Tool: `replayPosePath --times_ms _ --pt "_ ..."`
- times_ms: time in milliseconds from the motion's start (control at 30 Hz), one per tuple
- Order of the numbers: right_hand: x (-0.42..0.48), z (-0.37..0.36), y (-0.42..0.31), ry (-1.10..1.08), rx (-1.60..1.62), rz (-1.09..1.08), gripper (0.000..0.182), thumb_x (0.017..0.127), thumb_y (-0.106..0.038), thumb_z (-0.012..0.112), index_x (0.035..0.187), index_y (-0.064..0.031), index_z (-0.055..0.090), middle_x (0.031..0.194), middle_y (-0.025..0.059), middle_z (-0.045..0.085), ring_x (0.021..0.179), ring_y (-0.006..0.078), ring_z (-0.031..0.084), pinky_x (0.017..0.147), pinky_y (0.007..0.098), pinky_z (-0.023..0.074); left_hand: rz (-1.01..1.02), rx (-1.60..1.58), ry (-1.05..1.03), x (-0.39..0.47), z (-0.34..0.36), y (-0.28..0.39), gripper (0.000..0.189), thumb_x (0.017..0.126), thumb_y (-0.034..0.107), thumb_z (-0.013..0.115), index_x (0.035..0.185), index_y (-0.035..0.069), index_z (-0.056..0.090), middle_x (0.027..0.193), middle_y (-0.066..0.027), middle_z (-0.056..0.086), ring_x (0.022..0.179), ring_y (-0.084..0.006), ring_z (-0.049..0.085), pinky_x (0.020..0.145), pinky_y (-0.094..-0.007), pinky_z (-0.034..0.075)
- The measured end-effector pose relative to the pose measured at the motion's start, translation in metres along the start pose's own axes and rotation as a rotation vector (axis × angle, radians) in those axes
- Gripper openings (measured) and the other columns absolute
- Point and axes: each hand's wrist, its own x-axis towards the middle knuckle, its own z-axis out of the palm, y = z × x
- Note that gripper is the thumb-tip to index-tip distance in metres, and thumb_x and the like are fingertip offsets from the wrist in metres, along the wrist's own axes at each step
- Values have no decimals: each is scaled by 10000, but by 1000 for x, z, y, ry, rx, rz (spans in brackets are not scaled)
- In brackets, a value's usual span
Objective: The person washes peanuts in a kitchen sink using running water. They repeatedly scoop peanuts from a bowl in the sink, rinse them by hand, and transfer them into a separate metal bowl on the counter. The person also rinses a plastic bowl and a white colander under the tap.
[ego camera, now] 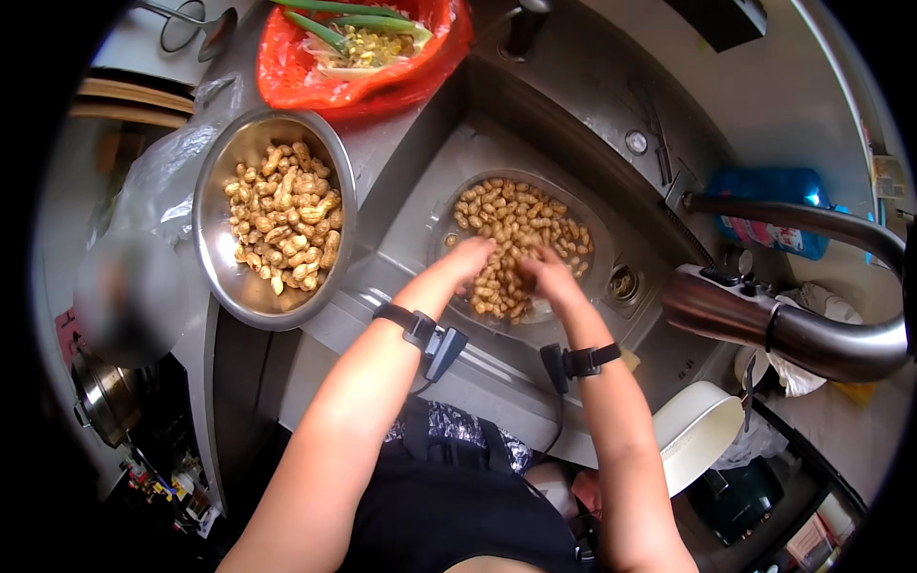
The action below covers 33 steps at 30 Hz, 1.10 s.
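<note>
Unshelled peanuts (509, 208) fill a clear basin (573, 188) that stands in the steel sink. The basin seems to hold water. My left hand (469, 259) dips into the peanuts from the left side. Opposite it, my right hand (548, 272) reaches into the same heap from the right. The fingers of both hands are blurred and partly hidden among the peanuts, so I cannot see whether they grip any. A steel bowl (215, 251) on the counter left of the sink holds more unshelled peanuts (286, 208).
A red plastic basket (286, 79) with spring onions and sprouts stands behind the bowl. The faucet (716, 308) juts in from the right, near a blue bottle (774, 208). The sink drain (623, 283) lies right of the basin. A white container (698, 430) sits beside my right forearm.
</note>
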Motion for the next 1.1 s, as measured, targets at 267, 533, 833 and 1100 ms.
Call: replayPosePath --times_ms 267,533,833,1100 --pt "27 -22 -57 258 -696 -595 442 810 -306 607 1220 -144 584 1262 163 512 1136 379 483 983 421 395 596 649 495 9 -7 58 456 892 371 491 1305 179 515 1343 -160 469 1212 -359 455 1023 -411 362" --pt "22 -24 -5 5 258 84 572 878 -425 567 1329 -90 459 1317 142 477 1171 258 493 924 341 431 -123 -484 -95 33 -6 -1 707 885 647 383 1414 180 338 1425 -125 395 1302 -355 361 971 -668 267" --pt "18 28 4 213 487 -205 258 860 -175 630 1079 -38 617 1034 32 609 940 121 550 837 258 432 -119 -1270 -103 28 42 2 430 887 427 544 1110 63 590 1051 -94 655 928 -248 642 819 -412 517" --pt "-22 43 -25 609 327 -507 162 822 -143 686 937 -31 662 903 4 629 845 83 531 768 226 429 144 -1307 138 -3 66 22 410 878 342 607 1153 42 560 1046 -89 631 911 -205 623 781 -338 513"
